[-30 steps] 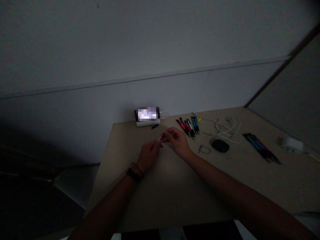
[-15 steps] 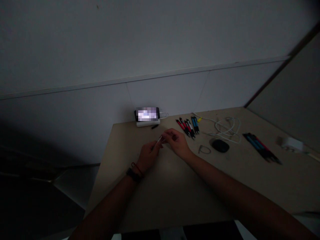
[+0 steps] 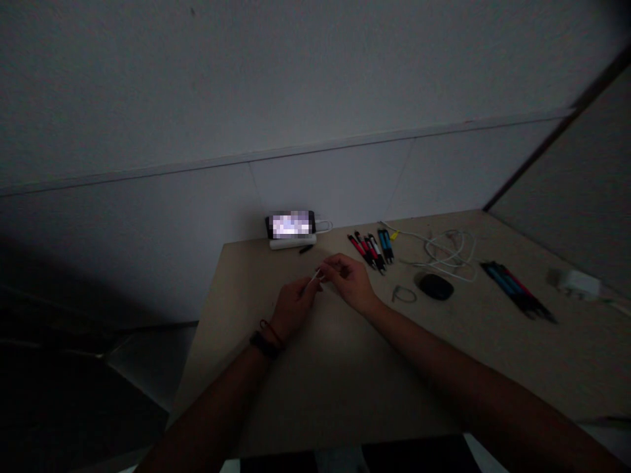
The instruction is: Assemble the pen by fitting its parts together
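The scene is dim. My left hand (image 3: 292,307) and my right hand (image 3: 351,281) meet above the beige table (image 3: 305,374), both pinching a thin pale stick-like part (image 3: 312,280) that looks like a pen refill. The left hand grips its lower end, the right hand its upper end. A dark band sits on my left wrist. A row of red, black and blue pens (image 3: 371,248) lies just beyond my right hand.
A lit phone (image 3: 290,225) leans at the wall on a white base. A coiled white cable (image 3: 446,253), a black oval object (image 3: 436,286), a small loop (image 3: 404,294), another bunch of pens (image 3: 516,296) and a white block (image 3: 576,284) lie to the right.
Both hands have stayed together on the thin part, with only slight finger shifts; the part now tilts a little lower.
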The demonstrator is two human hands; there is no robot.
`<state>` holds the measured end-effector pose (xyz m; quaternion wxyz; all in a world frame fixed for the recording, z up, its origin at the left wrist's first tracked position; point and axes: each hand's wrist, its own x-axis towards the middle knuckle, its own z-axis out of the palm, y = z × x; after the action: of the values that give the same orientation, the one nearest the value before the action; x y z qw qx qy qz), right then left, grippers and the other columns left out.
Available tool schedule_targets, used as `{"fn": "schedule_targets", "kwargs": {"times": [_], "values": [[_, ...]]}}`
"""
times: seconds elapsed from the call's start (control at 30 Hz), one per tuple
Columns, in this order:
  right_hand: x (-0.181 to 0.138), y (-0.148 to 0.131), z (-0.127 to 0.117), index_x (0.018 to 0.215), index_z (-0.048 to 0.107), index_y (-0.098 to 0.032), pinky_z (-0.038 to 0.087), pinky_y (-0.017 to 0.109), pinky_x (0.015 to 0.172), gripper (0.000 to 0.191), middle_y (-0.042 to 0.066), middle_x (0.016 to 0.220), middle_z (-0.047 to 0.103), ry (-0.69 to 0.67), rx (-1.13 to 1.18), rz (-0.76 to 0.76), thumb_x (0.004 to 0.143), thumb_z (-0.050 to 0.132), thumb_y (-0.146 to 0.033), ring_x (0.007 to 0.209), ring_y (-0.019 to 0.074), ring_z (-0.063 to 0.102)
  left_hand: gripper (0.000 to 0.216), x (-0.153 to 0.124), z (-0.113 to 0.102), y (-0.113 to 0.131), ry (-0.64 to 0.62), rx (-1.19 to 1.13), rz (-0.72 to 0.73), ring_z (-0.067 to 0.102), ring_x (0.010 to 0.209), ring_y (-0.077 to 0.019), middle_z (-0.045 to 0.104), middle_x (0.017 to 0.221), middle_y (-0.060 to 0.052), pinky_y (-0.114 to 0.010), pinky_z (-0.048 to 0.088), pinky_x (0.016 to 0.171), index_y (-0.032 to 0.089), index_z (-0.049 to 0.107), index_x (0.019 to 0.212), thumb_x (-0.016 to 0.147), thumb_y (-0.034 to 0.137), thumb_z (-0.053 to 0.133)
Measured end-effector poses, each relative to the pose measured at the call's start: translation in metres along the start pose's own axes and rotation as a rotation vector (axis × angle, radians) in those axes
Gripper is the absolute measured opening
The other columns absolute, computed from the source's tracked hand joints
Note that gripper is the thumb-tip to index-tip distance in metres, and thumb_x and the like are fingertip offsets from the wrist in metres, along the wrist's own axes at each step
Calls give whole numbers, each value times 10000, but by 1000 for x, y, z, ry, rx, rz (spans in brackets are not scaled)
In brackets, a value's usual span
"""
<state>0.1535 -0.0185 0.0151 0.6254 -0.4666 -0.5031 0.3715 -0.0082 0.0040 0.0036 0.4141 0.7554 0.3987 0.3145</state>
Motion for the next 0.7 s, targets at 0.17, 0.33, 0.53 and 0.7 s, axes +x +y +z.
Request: {"fn": "schedule_targets", "kwargs": {"times": [0.17, 0.33, 0.53, 0.7], "values": [[0, -4, 0, 782, 657, -197, 593, 295, 576, 388, 33, 718, 710, 57, 29, -18, 778, 731, -578, 637, 163, 685, 514, -1, 0, 0, -1, 14, 4, 501, 591, -144, 525, 585, 15, -254, 368, 596, 152, 712, 819, 956, 561, 433], [1, -4, -1, 759, 658, -199, 597, 294, 575, 392, 36, 714, 716, 34, -10, -11, 766, 736, -584, 630, 162, 682, 512, -2, 0, 2, 9, 21, -3, 503, 595, -148, 519, 577, 17, -256, 374, 598, 161, 710, 811, 947, 574, 438], [3, 1, -2, 771, 674, -198, 575, 280, 556, 365, 42, 751, 720, 17, -50, -12, 776, 731, -558, 615, 152, 671, 522, -1, 0, 1, -2, 15, 3, 493, 586, -147, 515, 581, 15, -255, 358, 579, 157, 709, 821, 947, 580, 429], [3, 4, -4, 774, 677, -195, 562, 287, 587, 357, 33, 733, 691, 7, -94, -44, 772, 740, -546, 653, 161, 666, 531, -1, 0, 2, 3, 22, 7, 504, 595, -150, 524, 580, 13, -256, 362, 584, 157, 713, 824, 950, 586, 427]]}}
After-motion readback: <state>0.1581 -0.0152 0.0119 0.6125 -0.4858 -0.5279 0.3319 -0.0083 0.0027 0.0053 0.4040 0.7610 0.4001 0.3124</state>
